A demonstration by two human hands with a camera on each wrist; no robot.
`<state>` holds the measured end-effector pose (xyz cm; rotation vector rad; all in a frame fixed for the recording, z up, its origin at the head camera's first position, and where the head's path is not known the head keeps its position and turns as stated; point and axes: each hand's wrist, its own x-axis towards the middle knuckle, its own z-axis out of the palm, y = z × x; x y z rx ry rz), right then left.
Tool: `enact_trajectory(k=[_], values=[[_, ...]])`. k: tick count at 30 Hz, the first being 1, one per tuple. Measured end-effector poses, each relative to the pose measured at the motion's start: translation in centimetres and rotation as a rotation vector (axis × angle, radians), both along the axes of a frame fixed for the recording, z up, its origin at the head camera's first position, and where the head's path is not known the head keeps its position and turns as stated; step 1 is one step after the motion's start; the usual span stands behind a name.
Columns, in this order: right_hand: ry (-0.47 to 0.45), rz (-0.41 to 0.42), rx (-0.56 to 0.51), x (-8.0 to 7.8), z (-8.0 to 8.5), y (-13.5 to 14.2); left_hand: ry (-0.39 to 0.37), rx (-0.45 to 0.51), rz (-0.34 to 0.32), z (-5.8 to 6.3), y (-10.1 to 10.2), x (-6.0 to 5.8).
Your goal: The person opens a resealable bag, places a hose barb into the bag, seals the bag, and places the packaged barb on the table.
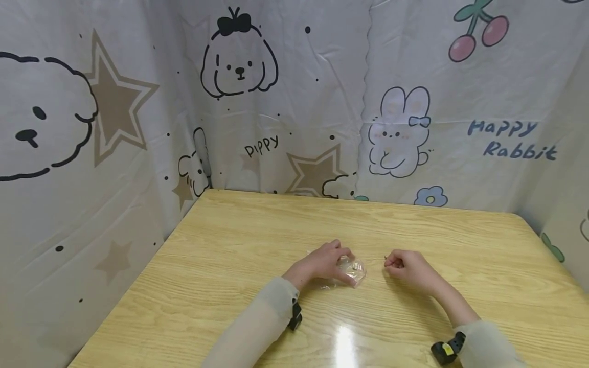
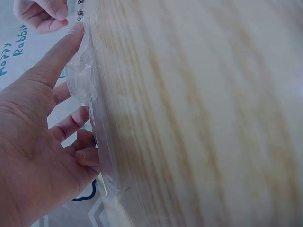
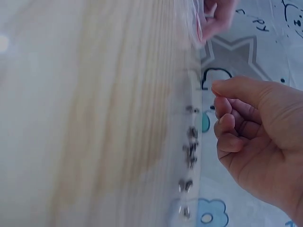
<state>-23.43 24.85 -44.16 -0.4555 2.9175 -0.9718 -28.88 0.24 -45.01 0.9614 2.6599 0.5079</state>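
Observation:
My left hand (image 1: 327, 261) grips a clear plastic bag (image 1: 346, 269) lying on the table, its thumb and fingers spread across the bag. Small specks show through the film. In the right wrist view the bag's edge (image 3: 196, 21) has a reddish line, with left fingertips right at it. A short way to the right is my right hand (image 1: 408, 267), fingers curled and thumb tip near the index tip; nothing shows between them. Several small shiny metal pieces (image 3: 191, 147) lie in a row on the table beside that hand. One dark bit (image 1: 385, 257) appears by its fingertips.
The wood-grain table (image 1: 257, 230) is bounded by a cartoon-print cloth (image 1: 294, 102) at the back and sides. Black wrist cameras (image 1: 296, 314) are strapped at both sleeves. A bright light reflection falls on the table's near part.

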Motion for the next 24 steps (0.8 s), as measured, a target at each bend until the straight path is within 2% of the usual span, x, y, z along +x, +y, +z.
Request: enact_trajectory(k=[8, 15, 24], values=[[0.003, -0.047, 0.022, 0.9, 0.2, 2.6, -0.007, 0.008, -0.006, 0.1, -0.1, 0.1], [0.022, -0.063, 0.055, 1.2, -0.2, 4.2, -0.003, 0.017, 0.0, -0.1, -0.1, 0.0], [0.038, -0.021, 0.086, 1.2, -0.6, 4.8, 0.003, 0.007, 0.0, 0.2, -0.1, 0.3]])
